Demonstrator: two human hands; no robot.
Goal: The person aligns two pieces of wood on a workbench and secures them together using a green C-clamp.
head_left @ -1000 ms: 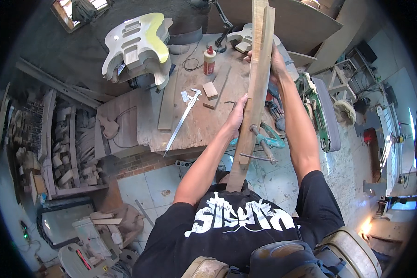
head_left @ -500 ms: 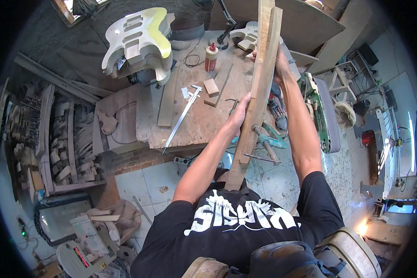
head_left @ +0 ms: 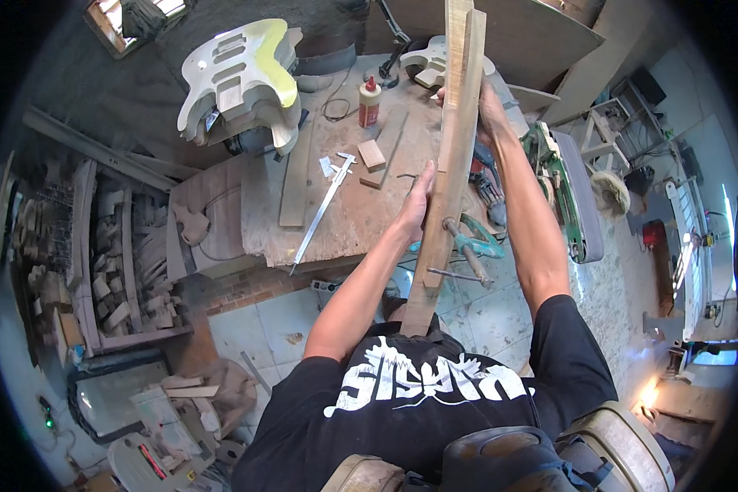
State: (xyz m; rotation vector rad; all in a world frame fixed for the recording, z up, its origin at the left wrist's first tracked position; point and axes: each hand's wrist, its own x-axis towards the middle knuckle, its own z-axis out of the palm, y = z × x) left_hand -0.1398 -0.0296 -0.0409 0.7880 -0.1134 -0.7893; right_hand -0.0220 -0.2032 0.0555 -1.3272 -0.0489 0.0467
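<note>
The right hand (head_left: 490,115) is clamped on a pair of long wooden boards (head_left: 449,172), its palm on their right side and its fingertips showing past their left side. The left hand (head_left: 421,199) lies along the boards' left edge lower down, fingers straight and together; its thumb is hidden, so I cannot tell whether it closes on the wood. The boards slant across the right part of the worktop (head_left: 262,217), their lower end reaching past its front edge toward the shirt (head_left: 426,385). A teal clamp (head_left: 467,246) shows just right of them. Near the worktop's front edge lies a vernier caliper (head_left: 326,209); farther back, a small wooden block (head_left: 371,154) rests near a red-capped glue bottle (head_left: 369,105), and a white guitar body (head_left: 425,61) sits by the rear edge
</note>
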